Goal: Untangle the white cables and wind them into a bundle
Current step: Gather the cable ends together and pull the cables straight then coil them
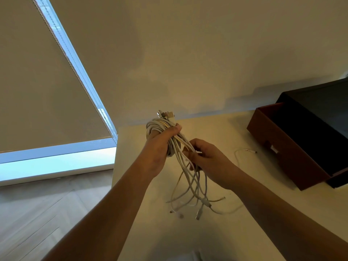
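My left hand [160, 147] grips a coil of white cables [160, 127] held up above the table, with several metal plugs [166, 115] sticking out at the top. The loose cable ends [195, 191] hang down from the coil, their connectors dangling just above the tabletop. My right hand [209, 159] sits to the right of the coil and pinches some of the hanging strands just below my left hand. Another thin white cable [243, 153] lies apart on the table to the right.
The pale table [244, 223] stretches below both arms. A brown open box [293, 146] with a dark inside stands at the right, against the wall. To the left are a window with a roller blind [47, 91] and wood flooring [37, 213].
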`<state>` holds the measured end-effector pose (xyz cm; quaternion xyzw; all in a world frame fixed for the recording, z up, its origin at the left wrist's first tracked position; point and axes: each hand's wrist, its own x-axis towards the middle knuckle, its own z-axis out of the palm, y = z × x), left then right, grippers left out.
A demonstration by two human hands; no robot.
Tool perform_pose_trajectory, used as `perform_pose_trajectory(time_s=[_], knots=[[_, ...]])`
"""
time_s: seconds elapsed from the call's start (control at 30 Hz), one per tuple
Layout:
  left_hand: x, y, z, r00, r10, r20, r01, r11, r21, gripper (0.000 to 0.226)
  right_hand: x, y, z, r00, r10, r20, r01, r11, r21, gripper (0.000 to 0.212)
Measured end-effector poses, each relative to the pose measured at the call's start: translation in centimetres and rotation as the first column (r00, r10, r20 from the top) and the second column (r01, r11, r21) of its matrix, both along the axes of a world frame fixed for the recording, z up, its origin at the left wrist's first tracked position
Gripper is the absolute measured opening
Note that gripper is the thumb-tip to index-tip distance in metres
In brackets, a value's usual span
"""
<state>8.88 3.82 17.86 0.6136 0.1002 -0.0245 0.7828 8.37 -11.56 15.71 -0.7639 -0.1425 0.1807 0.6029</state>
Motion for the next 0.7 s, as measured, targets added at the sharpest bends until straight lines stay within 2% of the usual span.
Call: perform_pose_trajectory(time_s=[0.1, 0.27, 0.37, 0.53, 0.6, 0.7], knots=[[0.2, 0.1, 0.1, 0.998, 0.066, -0.015, -0.066, 0.998, 0.0, 0.012, -0.2, 0.0, -0.1, 0.977, -0.012, 0.213, 0.062, 0.971, -0.229, 0.011], [0.4, 0.0, 0.6, 0.992, 0.128, 0.006, -0.127, 0.991, -0.04, 0.013, -1.6, 0.3, -0.5, 0.9, 0.041, 0.434, 0.16, 0.895, -0.417, 0.003], [0.4, 0.1, 0.7, 0.989, 0.148, -0.007, -0.148, 0.988, -0.045, 0.011, -2.3, 0.2, -1.3, 0.904, 0.063, 0.423, 0.15, 0.879, -0.452, 0.011], [1.0, 0.7, 1.7, 0.962, 0.272, -0.002, -0.269, 0.952, -0.146, 0.016, -2.5, -0.6, -3.2, 0.952, 0.139, 0.272, 0.04, 0.826, -0.562, 0.014], [1.4, 1.1, 2.3, 0.954, 0.298, 0.007, -0.293, 0.941, -0.168, 0.018, -2.5, -1.2, -4.5, 0.952, 0.143, 0.269, 0.048, 0.802, -0.595, 0.011], [1.3, 1.4, 2.5, 0.96, 0.281, 0.002, -0.277, 0.947, -0.162, 0.018, -2.0, -1.8, -6.0, 0.929, 0.132, 0.346, 0.109, 0.796, -0.595, 0.009]])
